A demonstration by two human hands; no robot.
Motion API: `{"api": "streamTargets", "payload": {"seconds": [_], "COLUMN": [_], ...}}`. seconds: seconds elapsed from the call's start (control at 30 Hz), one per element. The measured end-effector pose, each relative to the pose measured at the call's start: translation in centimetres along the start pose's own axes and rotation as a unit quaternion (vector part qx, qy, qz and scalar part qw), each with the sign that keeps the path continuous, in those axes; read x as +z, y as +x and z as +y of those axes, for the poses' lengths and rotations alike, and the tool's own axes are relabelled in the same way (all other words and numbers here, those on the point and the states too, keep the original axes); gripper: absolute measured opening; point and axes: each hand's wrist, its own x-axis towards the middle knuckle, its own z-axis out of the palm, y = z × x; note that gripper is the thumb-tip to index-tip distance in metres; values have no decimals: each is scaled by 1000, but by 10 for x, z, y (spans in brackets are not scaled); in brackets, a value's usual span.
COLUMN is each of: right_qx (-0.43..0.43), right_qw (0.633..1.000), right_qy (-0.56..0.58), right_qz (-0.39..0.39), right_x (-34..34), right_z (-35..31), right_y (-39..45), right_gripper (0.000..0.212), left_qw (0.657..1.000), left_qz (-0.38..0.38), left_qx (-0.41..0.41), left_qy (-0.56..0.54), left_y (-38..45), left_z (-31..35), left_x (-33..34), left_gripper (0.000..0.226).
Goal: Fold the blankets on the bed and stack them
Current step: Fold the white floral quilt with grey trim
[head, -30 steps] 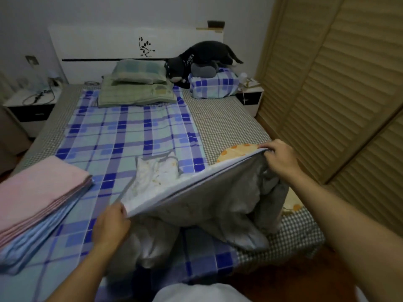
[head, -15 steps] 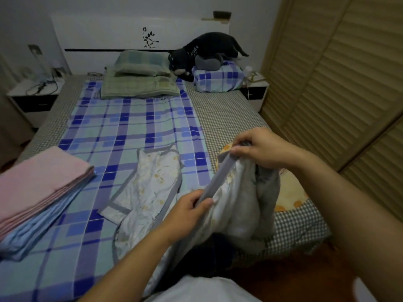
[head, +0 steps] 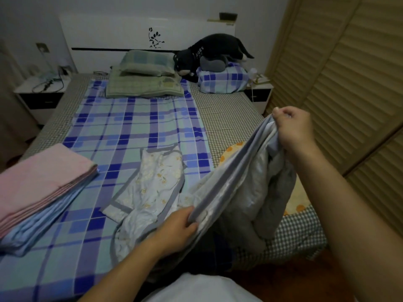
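Blankets already folded sit at the left edge of the bed (head: 229, 118): a pink blanket (head: 41, 179) lies flat on a pale blue blanket (head: 41, 223), both in neat rectangular slabs with soft, layered edges. Beside them, on the blue checked sheet (head: 122, 131), the far end of a floral blanket (head: 157, 184) trails in rumpled folds, white with small yellow flowers and a grey border. The left hand (head: 174, 229) is clenched on its banded edge low down, and the right hand (head: 292, 127) pinches the same edge high up, so the hem runs taut between them while the bulk hangs bunched over the bed's near right corner. The cloth looks thin, light and limp, slightly smooth at the trim; it will likely sag and slip unless held at the corners along the stiffer grey border.
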Motion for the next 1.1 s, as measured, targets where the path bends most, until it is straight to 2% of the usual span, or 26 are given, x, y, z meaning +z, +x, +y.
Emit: {"api": "streamTargets", "payload": {"seconds": [0.07,0.13,0.17,0.23,0.27,0.33,0.4,0.5,0.57,0.6,0.77,0.87,0.97,1.1], "right_qx": [19,11,-3,-32,-45,-60,-60,-52,-41,-35,28,76,85,88], "right_qw": [999,999,998,993,992,990,988,987,987,986,981,979,979,979], "right_qy": [7,-24,-52,-102,-113,-119,-129,-137,-136,-136,-156,-142,-138,-126], "right_qz": [30,36,37,42,43,50,61,71,80,85,108,122,127,132], "right_x": [-1,-1,-1,0,2,7,11,14,15,15,11,10,11,14], "right_z": [-4,-11,-15,-27,-32,-41,-45,-44,-40,-38,-32,-34,-39,-41], "right_y": [3,3,3,4,5,9,13,18,22,24,36,50,60,65], "right_gripper": [24,22,22,23,23,25,24,24,28,29,29,27,26,28], "left_qw": [996,994,993,974,960,938,940,958,955,952,934,929,929,941], "left_qz": [17,62,102,184,208,236,249,252,246,243,203,203,167,159], "left_qx": [-41,-24,13,122,167,205,174,63,34,29,-50,-22,7,-44], "left_qy": [-77,-92,-60,44,90,149,155,123,161,185,290,310,332,295], "left_y": [-3,-6,-6,-5,-3,1,4,6,7,8,0,-3,1,8], "left_z": [-12,-17,-17,-14,-11,-4,0,-5,-21,-31,-58,-62,-68,-80], "left_x": [19,33,36,35,33,32,37,36,34,34,49,54,59,57], "left_gripper": [27,60,71,77,78,82,78,43,22,19,32,39,30,18]}}
